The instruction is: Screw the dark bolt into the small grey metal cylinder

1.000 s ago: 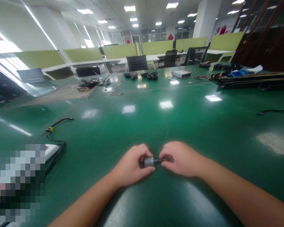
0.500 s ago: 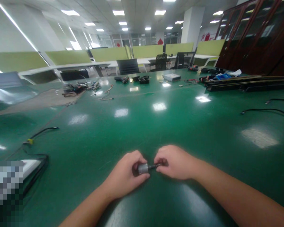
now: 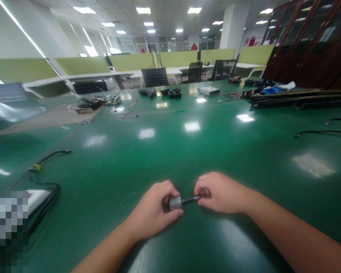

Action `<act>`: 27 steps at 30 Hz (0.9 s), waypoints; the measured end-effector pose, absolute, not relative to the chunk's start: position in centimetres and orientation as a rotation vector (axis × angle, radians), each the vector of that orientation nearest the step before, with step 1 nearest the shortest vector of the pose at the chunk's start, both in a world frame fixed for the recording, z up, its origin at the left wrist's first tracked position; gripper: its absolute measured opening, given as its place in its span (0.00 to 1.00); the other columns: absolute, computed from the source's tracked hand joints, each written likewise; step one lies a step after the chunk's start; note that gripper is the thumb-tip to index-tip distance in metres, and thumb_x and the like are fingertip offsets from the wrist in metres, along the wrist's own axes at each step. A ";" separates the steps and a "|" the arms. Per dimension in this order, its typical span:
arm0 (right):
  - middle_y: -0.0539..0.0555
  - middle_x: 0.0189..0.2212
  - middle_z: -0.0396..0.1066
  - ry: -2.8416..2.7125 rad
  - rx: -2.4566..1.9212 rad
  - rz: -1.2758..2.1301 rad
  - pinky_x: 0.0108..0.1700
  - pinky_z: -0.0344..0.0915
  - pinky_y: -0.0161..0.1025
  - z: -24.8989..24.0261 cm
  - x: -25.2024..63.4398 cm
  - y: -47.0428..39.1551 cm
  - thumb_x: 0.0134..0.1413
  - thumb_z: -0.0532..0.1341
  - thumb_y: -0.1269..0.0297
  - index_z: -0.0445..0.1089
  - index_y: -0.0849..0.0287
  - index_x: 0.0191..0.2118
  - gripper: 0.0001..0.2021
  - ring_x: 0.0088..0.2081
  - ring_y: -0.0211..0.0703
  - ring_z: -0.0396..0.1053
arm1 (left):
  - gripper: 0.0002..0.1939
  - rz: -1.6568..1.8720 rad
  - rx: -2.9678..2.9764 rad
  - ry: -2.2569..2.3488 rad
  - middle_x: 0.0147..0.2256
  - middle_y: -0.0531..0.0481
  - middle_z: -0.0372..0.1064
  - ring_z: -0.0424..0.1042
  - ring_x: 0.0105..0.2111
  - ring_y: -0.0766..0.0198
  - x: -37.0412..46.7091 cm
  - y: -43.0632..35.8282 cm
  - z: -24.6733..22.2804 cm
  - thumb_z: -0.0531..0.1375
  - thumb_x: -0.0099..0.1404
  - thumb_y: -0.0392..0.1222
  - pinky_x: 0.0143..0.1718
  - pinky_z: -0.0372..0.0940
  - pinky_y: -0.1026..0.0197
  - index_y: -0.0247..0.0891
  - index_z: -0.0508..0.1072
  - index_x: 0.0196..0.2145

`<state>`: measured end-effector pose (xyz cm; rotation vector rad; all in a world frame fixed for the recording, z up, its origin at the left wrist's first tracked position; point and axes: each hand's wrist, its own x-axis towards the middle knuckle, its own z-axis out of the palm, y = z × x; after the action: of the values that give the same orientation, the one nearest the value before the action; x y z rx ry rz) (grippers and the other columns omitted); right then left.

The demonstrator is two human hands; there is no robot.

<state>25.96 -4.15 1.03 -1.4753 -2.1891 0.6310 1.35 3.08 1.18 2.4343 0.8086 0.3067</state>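
Note:
Low over the green table (image 3: 170,151), my left hand (image 3: 159,208) is wrapped round a short metal cylinder (image 3: 175,203) with a dark end partly hidden in the palm. A thin dark rod (image 3: 190,199) extends from the cylinder's right side. My right hand (image 3: 220,192) pinches the rod's far end between thumb and fingers; the tip is hidden there. A length of rod shows between the two hands.
A black cable (image 3: 52,154) and a pale device (image 3: 36,201) lie at the left. Cables (image 3: 324,132) and long dark strips (image 3: 295,99) are at the right. A flat grey box (image 3: 208,90) and wire clutter (image 3: 98,103) sit at the far side.
My right hand has moved right, away from my left hand, and more of the rod shows between them. My left hand with the cylinder has shifted slightly right.

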 end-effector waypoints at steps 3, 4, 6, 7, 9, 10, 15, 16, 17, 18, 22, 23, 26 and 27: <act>0.47 0.29 0.72 -2.191 -1.480 0.637 0.33 0.57 0.34 1.2 26.0 -4.1 0.50 0.67 0.69 0.75 0.57 0.34 0.04 0.30 0.36 0.65 | 0.11 0.301 2.435 0.806 0.32 0.53 0.66 0.66 0.33 0.59 1.3 3.1 1.1 0.67 0.57 0.39 0.36 0.57 0.60 0.40 0.70 0.37; 0.48 0.29 0.72 -2.193 -1.481 0.639 0.33 0.57 0.33 1.2 26.0 -4.1 0.50 0.67 0.69 0.75 0.57 0.34 0.04 0.30 0.36 0.65 | 0.11 0.300 2.434 0.807 0.33 0.53 0.66 0.66 0.34 0.59 1.3 3.1 1.1 0.67 0.57 0.39 0.36 0.57 0.60 0.40 0.70 0.37; 0.48 0.29 0.72 -2.195 -1.474 0.648 0.32 0.57 0.33 1.3 26.4 -4.1 0.49 0.67 0.69 0.76 0.57 0.34 0.04 0.31 0.36 0.66 | 0.11 0.299 2.429 0.811 0.33 0.53 0.67 0.66 0.34 0.59 1.2 3.1 1.1 0.67 0.58 0.39 0.36 0.57 0.60 0.40 0.70 0.38; 0.48 0.29 0.72 -2.197 -1.471 0.658 0.32 0.58 0.33 1.4 26.6 -4.0 0.49 0.68 0.70 0.76 0.57 0.34 0.04 0.31 0.36 0.66 | 0.11 0.298 2.428 0.812 0.33 0.53 0.67 0.66 0.34 0.60 1.2 3.1 1.1 0.67 0.58 0.39 0.36 0.57 0.60 0.40 0.70 0.38; 0.48 0.29 0.73 -2.196 -1.480 0.685 0.32 0.59 0.32 1.5 27.3 -4.0 0.48 0.68 0.70 0.76 0.57 0.34 0.05 0.31 0.36 0.67 | 0.11 0.291 2.426 0.814 0.33 0.53 0.67 0.66 0.34 0.60 1.2 3.1 1.0 0.67 0.58 0.40 0.36 0.57 0.60 0.40 0.70 0.38; 0.48 0.29 0.73 -2.190 -1.496 0.698 0.32 0.59 0.32 1.6 27.7 -3.9 0.48 0.68 0.71 0.76 0.57 0.34 0.05 0.31 0.36 0.67 | 0.11 0.287 2.427 0.812 0.33 0.53 0.67 0.66 0.34 0.60 1.2 3.1 1.1 0.67 0.58 0.40 0.36 0.57 0.60 0.40 0.70 0.38; 0.48 0.28 0.74 -2.129 -1.570 0.797 0.31 0.60 0.31 1.8 29.1 -3.5 0.47 0.68 0.69 0.76 0.58 0.35 0.06 0.29 0.35 0.68 | 0.11 0.277 2.434 0.819 0.33 0.53 0.67 0.66 0.34 0.60 1.3 3.1 1.2 0.67 0.58 0.40 0.36 0.57 0.60 0.40 0.71 0.37; 0.47 0.28 0.74 -2.125 -1.567 0.813 0.31 0.60 0.31 1.8 29.1 -3.5 0.47 0.68 0.69 0.76 0.58 0.35 0.06 0.29 0.35 0.68 | 0.11 0.278 2.433 0.822 0.33 0.53 0.67 0.66 0.34 0.60 1.3 3.1 1.2 0.67 0.58 0.40 0.36 0.57 0.60 0.40 0.71 0.37; 0.47 0.28 0.74 -2.128 -1.559 0.820 0.31 0.60 0.31 1.8 29.1 -3.5 0.47 0.68 0.68 0.77 0.58 0.35 0.06 0.29 0.35 0.68 | 0.11 0.281 2.433 0.821 0.34 0.53 0.67 0.66 0.34 0.60 1.3 3.0 1.2 0.67 0.58 0.40 0.36 0.58 0.60 0.40 0.71 0.37; 0.47 0.28 0.74 -2.136 -1.545 0.818 0.31 0.61 0.31 1.7 29.0 -3.5 0.48 0.68 0.68 0.77 0.58 0.35 0.06 0.29 0.35 0.68 | 0.11 0.283 2.433 0.821 0.34 0.53 0.67 0.66 0.34 0.60 1.3 3.0 1.2 0.67 0.58 0.40 0.36 0.58 0.60 0.40 0.71 0.38; 0.47 0.29 0.74 -2.181 -1.495 0.773 0.31 0.60 0.31 1.3 28.3 -3.8 0.48 0.67 0.68 0.77 0.56 0.35 0.06 0.30 0.35 0.68 | 0.11 0.298 2.433 0.817 0.34 0.53 0.67 0.66 0.34 0.60 1.3 3.1 1.0 0.67 0.58 0.40 0.36 0.58 0.60 0.40 0.71 0.38; 0.47 0.29 0.74 -2.184 -1.486 0.763 0.31 0.60 0.31 1.2 28.0 -3.8 0.48 0.67 0.68 0.77 0.56 0.35 0.05 0.30 0.35 0.68 | 0.11 0.303 2.434 0.814 0.33 0.53 0.67 0.66 0.34 0.60 1.3 3.1 1.0 0.67 0.58 0.40 0.36 0.58 0.60 0.40 0.71 0.38; 0.47 0.29 0.74 -2.182 -1.447 0.707 0.32 0.59 0.32 0.7 26.8 -3.8 0.49 0.68 0.67 0.77 0.56 0.35 0.05 0.30 0.35 0.68 | 0.11 0.314 2.444 0.802 0.33 0.53 0.67 0.66 0.33 0.60 1.3 3.2 0.8 0.67 0.58 0.41 0.36 0.57 0.60 0.40 0.71 0.37; 0.47 0.29 0.74 -2.184 -1.425 0.673 0.33 0.59 0.33 0.5 26.2 -3.7 0.50 0.68 0.66 0.76 0.56 0.35 0.05 0.31 0.36 0.68 | 0.10 0.318 2.449 0.800 0.32 0.53 0.67 0.66 0.33 0.60 1.3 3.2 0.8 0.67 0.58 0.41 0.36 0.57 0.60 0.40 0.71 0.37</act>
<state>26.21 -3.69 0.54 -1.4254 -2.1844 0.6732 1.32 3.16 0.77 2.4491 0.7997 0.3176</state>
